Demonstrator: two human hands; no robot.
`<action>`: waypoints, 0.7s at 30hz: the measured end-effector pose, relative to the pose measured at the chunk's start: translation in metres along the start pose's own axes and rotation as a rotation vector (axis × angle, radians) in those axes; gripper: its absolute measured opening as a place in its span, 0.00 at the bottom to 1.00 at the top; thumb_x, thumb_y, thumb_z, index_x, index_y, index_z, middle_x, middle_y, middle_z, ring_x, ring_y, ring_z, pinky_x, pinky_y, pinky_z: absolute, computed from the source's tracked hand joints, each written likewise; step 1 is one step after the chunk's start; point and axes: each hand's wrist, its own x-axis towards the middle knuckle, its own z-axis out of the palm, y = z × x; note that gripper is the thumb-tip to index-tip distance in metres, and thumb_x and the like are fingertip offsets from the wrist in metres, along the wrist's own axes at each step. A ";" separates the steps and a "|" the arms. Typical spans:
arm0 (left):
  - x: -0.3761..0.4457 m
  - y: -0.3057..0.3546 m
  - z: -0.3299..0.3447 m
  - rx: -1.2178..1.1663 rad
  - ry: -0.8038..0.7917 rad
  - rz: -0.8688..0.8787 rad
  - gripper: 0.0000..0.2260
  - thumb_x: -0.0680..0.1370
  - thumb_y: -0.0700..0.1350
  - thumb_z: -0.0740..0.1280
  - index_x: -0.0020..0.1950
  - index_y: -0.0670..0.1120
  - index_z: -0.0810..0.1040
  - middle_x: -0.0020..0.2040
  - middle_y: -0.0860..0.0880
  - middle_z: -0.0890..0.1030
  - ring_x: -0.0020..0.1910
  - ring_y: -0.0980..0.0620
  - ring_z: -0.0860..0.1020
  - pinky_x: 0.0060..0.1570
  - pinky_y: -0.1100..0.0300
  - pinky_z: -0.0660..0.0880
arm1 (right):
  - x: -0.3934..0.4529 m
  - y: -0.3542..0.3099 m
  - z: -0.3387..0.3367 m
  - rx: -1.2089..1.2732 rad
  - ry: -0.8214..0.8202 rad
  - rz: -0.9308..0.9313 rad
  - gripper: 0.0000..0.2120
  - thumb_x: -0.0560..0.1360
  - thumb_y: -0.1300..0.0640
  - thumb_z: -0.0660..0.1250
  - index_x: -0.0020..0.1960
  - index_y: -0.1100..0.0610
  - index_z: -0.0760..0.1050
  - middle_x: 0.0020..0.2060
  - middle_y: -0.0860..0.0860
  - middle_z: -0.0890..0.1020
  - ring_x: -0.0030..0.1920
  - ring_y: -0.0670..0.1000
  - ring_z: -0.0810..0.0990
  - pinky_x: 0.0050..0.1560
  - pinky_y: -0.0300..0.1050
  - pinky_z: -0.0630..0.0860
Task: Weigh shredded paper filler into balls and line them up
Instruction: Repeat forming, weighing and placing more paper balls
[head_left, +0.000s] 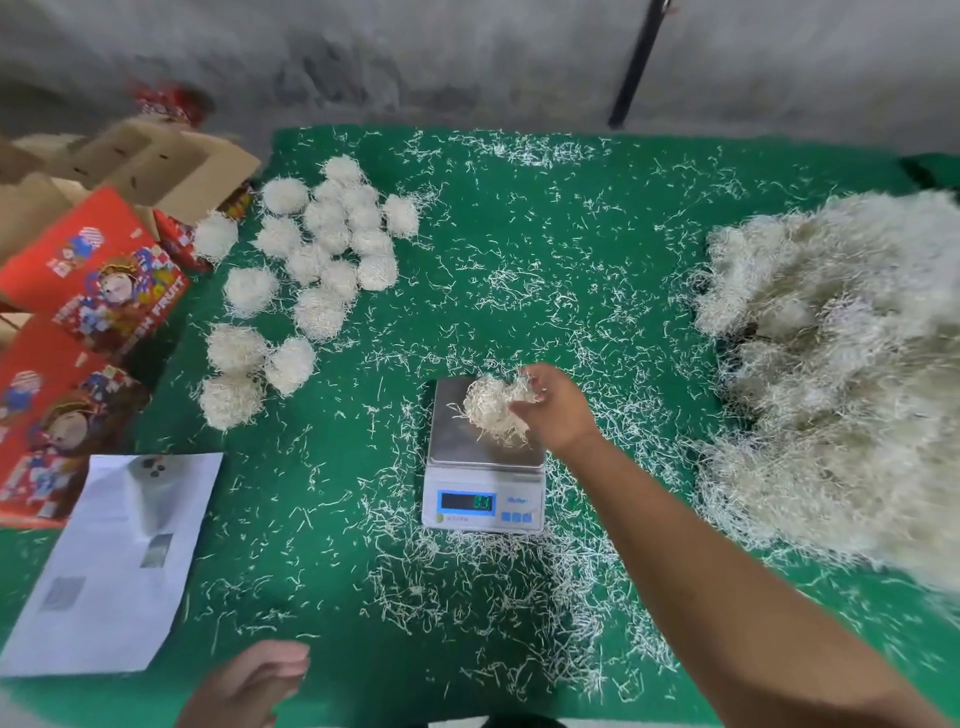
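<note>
A small white digital scale (483, 501) with a steel pan stands at the middle of the green table; its display is lit. On the pan lies a wad of cream shredded paper (491, 410). My right hand (553, 405) reaches over the pan from the right, fingers closed on the wad's right side. My left hand (260, 675) hovers low at the near edge, fingers loosely apart, holding nothing. Several finished paper balls (322, 244) sit in a loose cluster at the far left. A big heap of loose shredded paper (841, 379) fills the right side.
Red printed fruit boxes (98, 280) and open brown cartons (150, 161) crowd the left edge. A white sheet of paper (114, 561) lies at the near left. Stray paper strands cover the green table (571, 249). A black pole (636, 67) leans against the grey wall behind.
</note>
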 end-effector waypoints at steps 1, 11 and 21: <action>0.003 -0.003 0.006 0.048 -0.012 -0.032 0.05 0.78 0.40 0.73 0.50 0.49 0.87 0.46 0.53 0.88 0.50 0.51 0.86 0.56 0.46 0.80 | 0.000 0.002 0.000 0.009 0.004 0.019 0.28 0.79 0.61 0.74 0.76 0.53 0.72 0.69 0.54 0.77 0.55 0.53 0.82 0.58 0.58 0.84; 0.013 -0.031 0.006 0.140 0.002 -0.069 0.09 0.82 0.37 0.67 0.55 0.49 0.84 0.49 0.56 0.88 0.51 0.56 0.85 0.47 0.55 0.79 | 0.010 0.030 -0.005 0.214 0.104 0.177 0.26 0.79 0.62 0.74 0.75 0.54 0.72 0.69 0.53 0.78 0.37 0.40 0.79 0.26 0.29 0.73; 0.010 -0.028 0.017 0.057 0.035 -0.115 0.09 0.82 0.37 0.67 0.51 0.45 0.86 0.48 0.50 0.89 0.50 0.50 0.86 0.48 0.50 0.79 | 0.005 0.051 -0.023 0.284 0.151 0.259 0.17 0.84 0.64 0.62 0.70 0.49 0.75 0.55 0.55 0.84 0.30 0.44 0.68 0.30 0.40 0.70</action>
